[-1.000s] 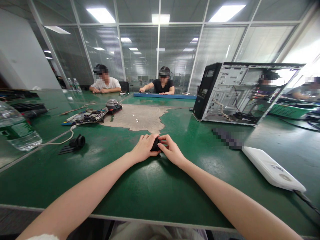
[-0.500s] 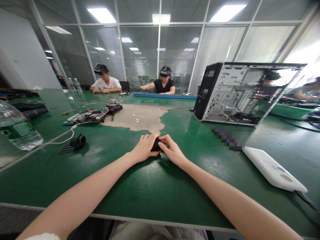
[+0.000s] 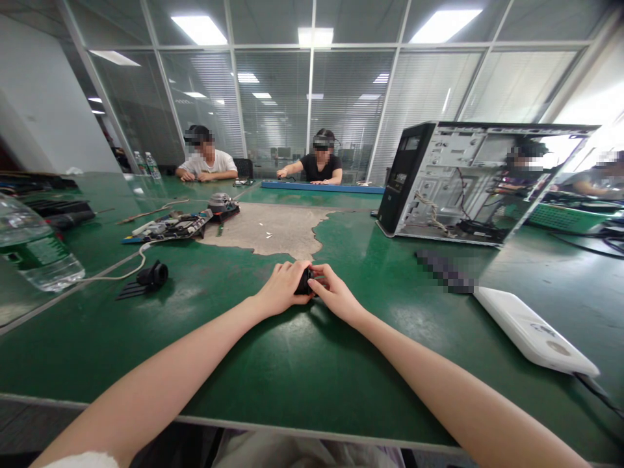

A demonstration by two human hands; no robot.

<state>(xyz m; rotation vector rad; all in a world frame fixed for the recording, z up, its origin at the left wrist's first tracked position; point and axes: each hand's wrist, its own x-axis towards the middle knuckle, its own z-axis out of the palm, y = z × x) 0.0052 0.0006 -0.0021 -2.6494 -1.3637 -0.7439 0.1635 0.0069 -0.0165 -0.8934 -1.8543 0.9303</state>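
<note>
Nothing shifted since before: left hand (image 3: 283, 286) and right hand (image 3: 334, 294) both grip a small black part (image 3: 304, 282), frame centre, on the tabletop (image 3: 292, 370).

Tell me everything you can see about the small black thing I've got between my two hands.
The small black part is dark, looks like plastic, and is mostly hidden, so its exact shape and any markings cannot be told. It sits low over the green table, near the ragged edge of the worn bare patch. The left hand curls over it from the left, and the right hand pinches it from the right with thumb and fingertips. Whether it rests on the table is hidden.
</note>
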